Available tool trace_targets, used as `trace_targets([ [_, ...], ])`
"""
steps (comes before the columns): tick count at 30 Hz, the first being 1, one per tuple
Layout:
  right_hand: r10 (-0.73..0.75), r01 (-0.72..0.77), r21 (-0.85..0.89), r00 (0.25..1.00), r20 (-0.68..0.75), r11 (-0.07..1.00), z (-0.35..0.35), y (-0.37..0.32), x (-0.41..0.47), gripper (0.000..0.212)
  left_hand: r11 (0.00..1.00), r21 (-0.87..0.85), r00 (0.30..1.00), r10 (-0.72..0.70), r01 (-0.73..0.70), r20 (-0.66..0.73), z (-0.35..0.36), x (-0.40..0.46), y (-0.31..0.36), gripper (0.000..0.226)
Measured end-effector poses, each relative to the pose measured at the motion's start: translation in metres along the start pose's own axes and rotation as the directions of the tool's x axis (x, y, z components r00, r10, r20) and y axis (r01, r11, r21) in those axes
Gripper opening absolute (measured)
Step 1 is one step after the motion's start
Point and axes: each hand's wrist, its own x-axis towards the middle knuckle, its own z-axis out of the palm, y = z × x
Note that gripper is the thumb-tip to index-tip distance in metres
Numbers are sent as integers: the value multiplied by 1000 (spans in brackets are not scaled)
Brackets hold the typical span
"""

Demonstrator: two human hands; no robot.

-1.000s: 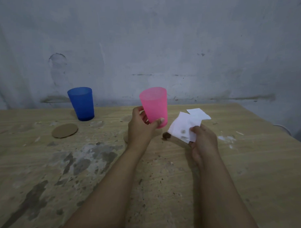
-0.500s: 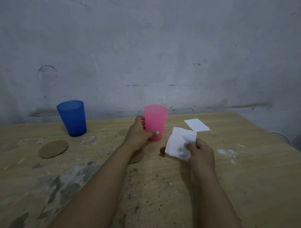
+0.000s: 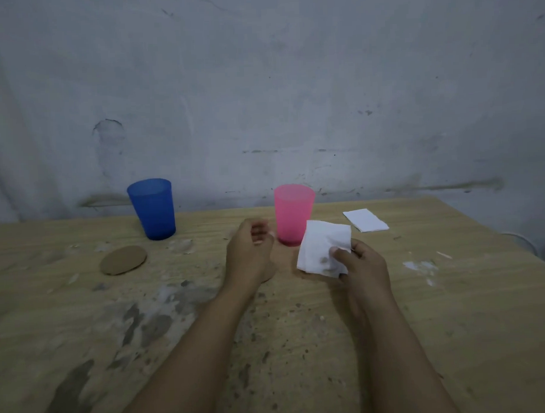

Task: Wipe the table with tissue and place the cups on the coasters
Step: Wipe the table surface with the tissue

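Observation:
A pink cup (image 3: 294,213) stands upright on the wooden table (image 3: 454,323), near its back edge. My left hand (image 3: 249,253) hovers just left of the cup with its fingers loosely curled and nothing in them. My right hand (image 3: 361,265) pinches a soiled white tissue (image 3: 323,251) in front of the pink cup. A blue cup (image 3: 152,209) stands upright at the back left. A round brown coaster (image 3: 123,260) lies in front of the blue cup. A second coaster lies mostly hidden under my left hand.
A folded clean tissue (image 3: 366,220) lies at the back right. Grey stains (image 3: 139,322) and dark specks cover the table's middle and left. White crumbs (image 3: 420,267) lie at the right. A grey wall (image 3: 261,98) rises right behind the table.
My left hand set the pink cup down on the table farther back and let go of it. My right hand kept the tissue and moved slightly right.

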Motion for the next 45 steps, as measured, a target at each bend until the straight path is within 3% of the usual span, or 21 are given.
trace_targets([
  [5, 70, -76, 49, 991, 111, 996, 4, -2, -4, 17, 997, -70, 987, -9, 21, 159, 6, -38, 4, 27],
  [14, 96, -118, 63, 954, 283, 991, 8, -5, -9, 19, 976, -215, 998, -31, 43, 57, -2, -47, 6, 9],
  [20, 76, -109, 81, 940, 332, 991, 9, -8, -12, 18, 969, -240, 996, -47, 63, 70, -3, -45, 6, 1],
  [27, 16, -55, 98, 932, 363, 994, 9, -8, -13, 17, 959, -273, 995, -50, 72, 86, -3, -45, 5, 13],
  [33, 50, -73, 53, 938, 344, 996, 7, -4, -12, 19, 953, -287, 991, -67, 97, 115, -3, -45, 7, 12],
  [37, -13, 5, 29, 960, 279, 1000, 4, -2, -9, 11, 953, -288, 994, -70, 91, 82, -4, -44, 7, 7],
  [41, -48, 51, -5, 975, 216, 999, 4, -1, -6, 18, 949, -305, 995, -51, 75, 88, -4, -44, 6, 2],
  [45, -80, 85, -22, 982, 171, 996, 2, 0, -4, 13, 939, -335, 992, -35, 75, 124, -5, -44, 8, 22],
])
